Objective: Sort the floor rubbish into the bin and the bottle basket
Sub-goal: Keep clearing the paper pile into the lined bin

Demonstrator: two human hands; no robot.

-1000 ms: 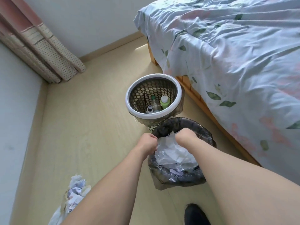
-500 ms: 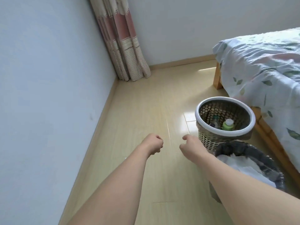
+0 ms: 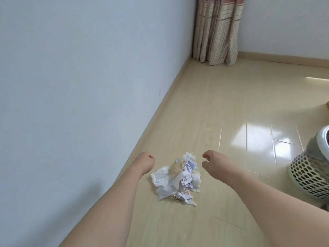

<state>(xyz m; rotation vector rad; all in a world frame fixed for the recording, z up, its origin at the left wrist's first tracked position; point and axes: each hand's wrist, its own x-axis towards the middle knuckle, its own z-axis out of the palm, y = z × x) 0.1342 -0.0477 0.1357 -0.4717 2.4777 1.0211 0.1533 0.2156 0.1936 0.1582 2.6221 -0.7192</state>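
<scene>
A heap of crumpled paper and torn wrappers (image 3: pixel 178 179) lies on the pale wood floor near the wall. My left hand (image 3: pixel 145 162) hovers just left of the heap with its fingers curled in, holding nothing. My right hand (image 3: pixel 211 164) hovers just right of it, fingers loosely curled and apart, also holding nothing. Neither hand touches the paper. The perforated white bottle basket (image 3: pixel 306 177) is cut off at the right edge. The bin is out of view.
A blue-grey wall (image 3: pixel 80 86) with a wood skirting runs along the left. Patterned curtains (image 3: pixel 216 31) hang in the far corner. The floor (image 3: pixel 231 107) stretches from the heap back to the far wall.
Both hands let go of the white paper over the black-lined bin. The view then swung left, and both hands now hang over the paper heap on the floor.
</scene>
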